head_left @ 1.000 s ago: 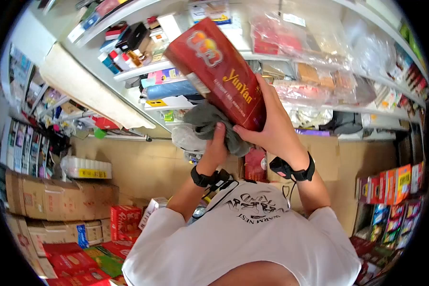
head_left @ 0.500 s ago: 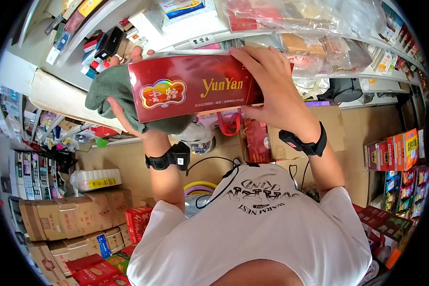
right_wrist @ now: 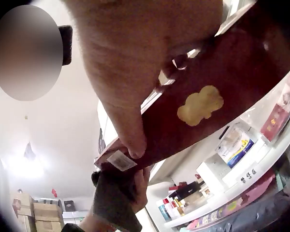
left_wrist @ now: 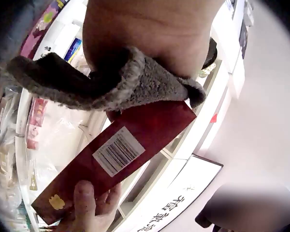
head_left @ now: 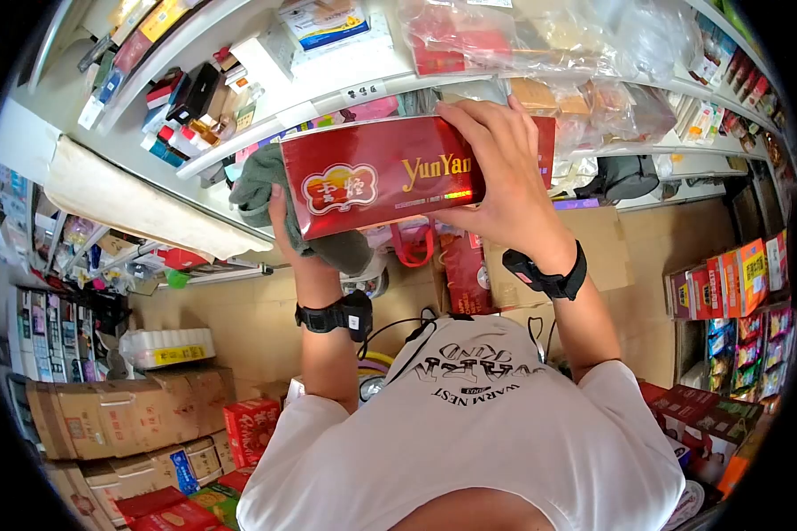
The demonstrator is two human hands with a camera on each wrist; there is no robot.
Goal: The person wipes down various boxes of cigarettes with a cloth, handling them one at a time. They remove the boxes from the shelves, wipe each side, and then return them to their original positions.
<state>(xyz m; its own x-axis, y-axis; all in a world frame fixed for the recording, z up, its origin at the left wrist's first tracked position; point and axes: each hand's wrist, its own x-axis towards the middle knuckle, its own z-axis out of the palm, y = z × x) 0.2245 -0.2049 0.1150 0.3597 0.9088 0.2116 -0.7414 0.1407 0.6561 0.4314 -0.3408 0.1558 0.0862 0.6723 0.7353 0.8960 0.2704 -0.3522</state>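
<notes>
A long dark-red box [head_left: 372,159] with gold "YunYan" lettering is held up in front of the shelves. My right hand [head_left: 505,181] grips it toward its right end, fingers over the top edge and thumb below. At the other end, my left hand [head_left: 290,232] holds a dark grey-green cloth [head_left: 261,168] against the box. Most of its fingers are hidden behind cloth and box. In the left wrist view the fuzzy cloth [left_wrist: 150,87] lies along one end of the box, near a white barcode label [left_wrist: 118,151]. A gold patch [right_wrist: 200,105] marks the face in the right wrist view.
White shelves [head_left: 328,104] ahead carry small boxes, bottles and plastic-wrapped goods [head_left: 584,35]. Cardboard cartons [head_left: 124,411] are stacked at the lower left. A display of bright packets [head_left: 748,345] stands at the right. A red box [head_left: 466,274] sits on the floor below the hands.
The box has turned from a steep slant to nearly level, its lettered side facing up. The left hand with the cloth swung out left to the box's end, then shifted slightly back right with it.
</notes>
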